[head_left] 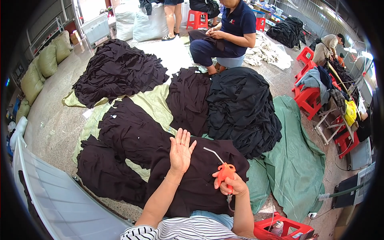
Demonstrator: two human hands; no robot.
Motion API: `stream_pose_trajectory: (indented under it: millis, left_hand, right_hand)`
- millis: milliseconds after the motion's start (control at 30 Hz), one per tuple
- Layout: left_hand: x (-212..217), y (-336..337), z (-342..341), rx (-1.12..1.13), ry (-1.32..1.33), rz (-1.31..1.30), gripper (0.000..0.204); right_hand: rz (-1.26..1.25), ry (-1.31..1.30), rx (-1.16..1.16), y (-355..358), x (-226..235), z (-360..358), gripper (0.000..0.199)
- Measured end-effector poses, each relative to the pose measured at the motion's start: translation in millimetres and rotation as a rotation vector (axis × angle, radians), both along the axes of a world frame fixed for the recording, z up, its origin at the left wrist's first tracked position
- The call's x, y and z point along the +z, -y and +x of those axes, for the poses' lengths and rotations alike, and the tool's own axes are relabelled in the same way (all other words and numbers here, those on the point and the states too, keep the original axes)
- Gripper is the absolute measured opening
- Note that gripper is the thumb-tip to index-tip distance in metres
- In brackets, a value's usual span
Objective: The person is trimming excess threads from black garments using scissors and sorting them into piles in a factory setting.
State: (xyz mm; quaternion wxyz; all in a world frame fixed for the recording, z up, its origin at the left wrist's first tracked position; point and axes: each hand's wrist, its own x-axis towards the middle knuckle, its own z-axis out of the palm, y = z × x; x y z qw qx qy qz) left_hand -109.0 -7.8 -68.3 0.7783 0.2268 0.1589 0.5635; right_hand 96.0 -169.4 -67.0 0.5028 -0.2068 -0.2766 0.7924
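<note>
My left hand is raised palm up, its fingers stretched out and nothing in it. In my right hand is a red air blow gun, gripped by its handle, with its bent metal nozzle pointing up and left. A hose runs down from the handle's lower end. Dark brown cloth lies spread over my lap beneath both hands. It runs on toward a dark brown fabric heap on the left, where a few small light specks show.
Further heaps of dark brown and black fabric lie ahead on yellowish and green sheets. A person sits beyond, handling dark cloth. A pale plastic bin stands at left; red stools line the right.
</note>
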Motion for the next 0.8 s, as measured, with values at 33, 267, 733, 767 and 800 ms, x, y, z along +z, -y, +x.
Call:
stream_pose_trajectory:
  millis: [33, 267, 733, 767, 800]
  left_hand:
    - [1.5, 0.0, -0.6, 0.001, 0.003, -0.01, 0.077]
    - [106.6, -25.2, -0.8, 0.095, 0.115, 0.488, 0.091]
    - [153.2, -41.7, -16.2, 0.072, 0.404, 0.447, 0.098]
    - [147.0, -37.2, -14.5, 0.076, 0.395, 0.421, 0.098]
    - [136.3, -34.6, -9.5, 0.074, 0.401, 0.366, 0.097]
  right_hand:
    - [-0.006, 0.005, 0.01, 0.0, 1.1, -0.3, 0.055]
    - [-0.02, -0.014, -0.012, 1.4, -3.7, -0.1, 0.056]
    - [-0.005, 0.003, 0.006, -0.9, -1.9, 0.0, 0.054]
    - [-0.004, 0.003, 0.005, -0.6, -2.1, 0.0, 0.054]
    - [-0.003, 0.006, -0.004, 0.8, -1.8, 2.1, 0.054]
